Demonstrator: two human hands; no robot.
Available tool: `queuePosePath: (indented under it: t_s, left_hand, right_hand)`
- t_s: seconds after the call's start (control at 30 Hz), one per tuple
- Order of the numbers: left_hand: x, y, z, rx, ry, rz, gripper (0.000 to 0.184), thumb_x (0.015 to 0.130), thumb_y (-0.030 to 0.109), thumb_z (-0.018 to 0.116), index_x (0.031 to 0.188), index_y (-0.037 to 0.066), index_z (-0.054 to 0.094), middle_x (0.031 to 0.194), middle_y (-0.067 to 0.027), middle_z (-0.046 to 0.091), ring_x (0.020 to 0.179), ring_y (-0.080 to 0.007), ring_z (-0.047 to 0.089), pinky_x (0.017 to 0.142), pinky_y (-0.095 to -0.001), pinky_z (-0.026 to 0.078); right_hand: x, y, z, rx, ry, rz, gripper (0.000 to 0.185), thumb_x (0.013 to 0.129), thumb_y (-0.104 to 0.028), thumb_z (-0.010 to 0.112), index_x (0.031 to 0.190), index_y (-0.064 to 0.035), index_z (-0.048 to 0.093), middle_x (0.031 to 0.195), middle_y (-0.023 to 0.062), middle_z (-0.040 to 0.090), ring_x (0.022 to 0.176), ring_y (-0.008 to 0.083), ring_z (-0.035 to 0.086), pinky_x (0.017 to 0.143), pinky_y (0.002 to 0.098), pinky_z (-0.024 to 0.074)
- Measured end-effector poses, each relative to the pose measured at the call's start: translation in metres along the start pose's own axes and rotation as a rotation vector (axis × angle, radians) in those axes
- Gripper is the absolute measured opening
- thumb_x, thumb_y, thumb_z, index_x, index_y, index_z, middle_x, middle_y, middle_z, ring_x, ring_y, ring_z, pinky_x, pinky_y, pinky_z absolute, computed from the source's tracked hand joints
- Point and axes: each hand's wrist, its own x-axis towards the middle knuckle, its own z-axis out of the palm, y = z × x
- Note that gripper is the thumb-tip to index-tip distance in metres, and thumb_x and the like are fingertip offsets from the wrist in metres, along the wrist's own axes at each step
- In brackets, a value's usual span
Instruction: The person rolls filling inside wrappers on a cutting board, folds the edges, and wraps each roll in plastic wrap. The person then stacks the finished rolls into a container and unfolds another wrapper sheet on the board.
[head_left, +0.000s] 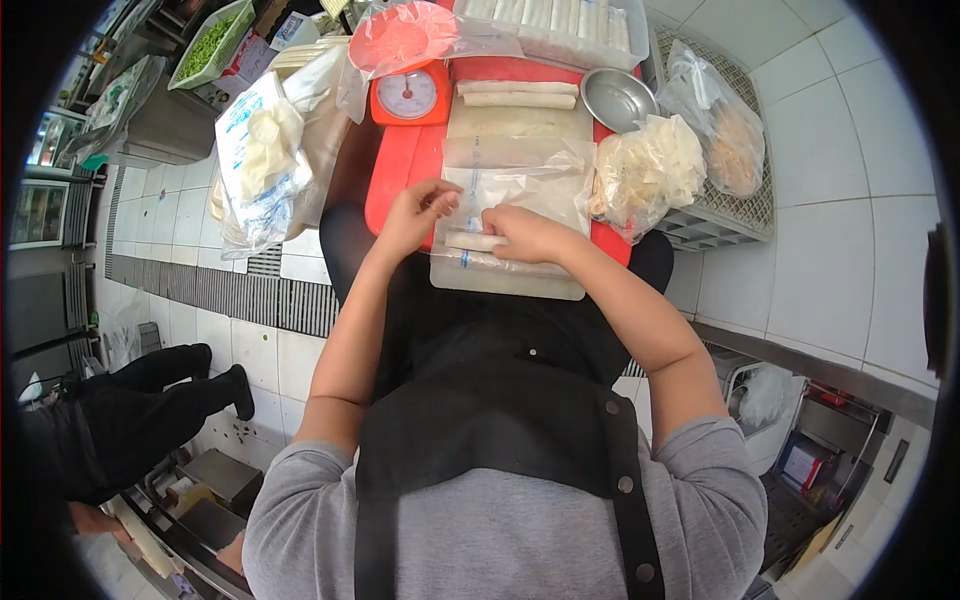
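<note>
My right hand is closed with its fingertips on the right end of a white rolled wrapper. That roll lies on a clear plastic bag with blue print near the front edge of the red board. My left hand hovers by the bag's left side, fingers bent and slightly apart, with nothing visible in it. Beyond my hands, translucent plastic sheeting covers the board. Farther back lie finished white rolls.
An orange dial scale carries a red plastic bag. A container of rolls, a metal bowl and a bag of pale wrappers surround the board. Stacked wrappers stand left. Another person's legs show left.
</note>
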Motion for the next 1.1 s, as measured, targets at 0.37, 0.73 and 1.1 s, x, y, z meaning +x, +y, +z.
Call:
queuePosePath:
  t_s: [0.37, 0.73, 1.1]
  left_hand:
    - [-0.009, 0.013, 0.002, 0.313, -0.314, -0.034, 0.016, 0.089, 0.004, 0.081, 0.104, 0.000, 0.078, 0.095, -0.0103, 0.075, 0.087, -0.0203, 0.072, 0.079, -0.0341, 0.056]
    - [-0.011, 0.010, -0.002, 0.296, -0.325, -0.005, 0.032, 0.082, 0.004, 0.086, 0.113, 0.001, 0.076, 0.103, -0.0116, 0.074, 0.097, -0.0202, 0.071, 0.084, -0.0337, 0.057]
    - [-0.014, 0.008, -0.003, 0.348, -0.324, -0.060, 0.031, 0.082, 0.008, 0.086, 0.109, -0.001, 0.075, 0.107, -0.0130, 0.071, 0.101, -0.0234, 0.070, 0.088, -0.0357, 0.056]
  right_hand:
    - [-0.035, 0.024, -0.027, 0.150, -0.011, 0.072, 0.027, 0.084, -0.018, 0.078, 0.106, -0.0010, 0.074, 0.104, 0.0189, 0.073, 0.100, 0.0322, 0.071, 0.089, 0.0410, 0.0546]
    - [-0.099, 0.033, -0.012, 0.103, 0.181, 0.137, 0.035, 0.074, -0.009, 0.076, 0.106, -0.0002, 0.067, 0.103, 0.0187, 0.066, 0.099, 0.0337, 0.066, 0.089, 0.0415, 0.0535]
    - [-0.099, 0.029, -0.006, 0.065, 0.208, 0.177, 0.031, 0.075, -0.007, 0.074, 0.102, 0.0000, 0.062, 0.106, 0.0195, 0.063, 0.106, 0.0377, 0.061, 0.092, 0.0433, 0.0514]
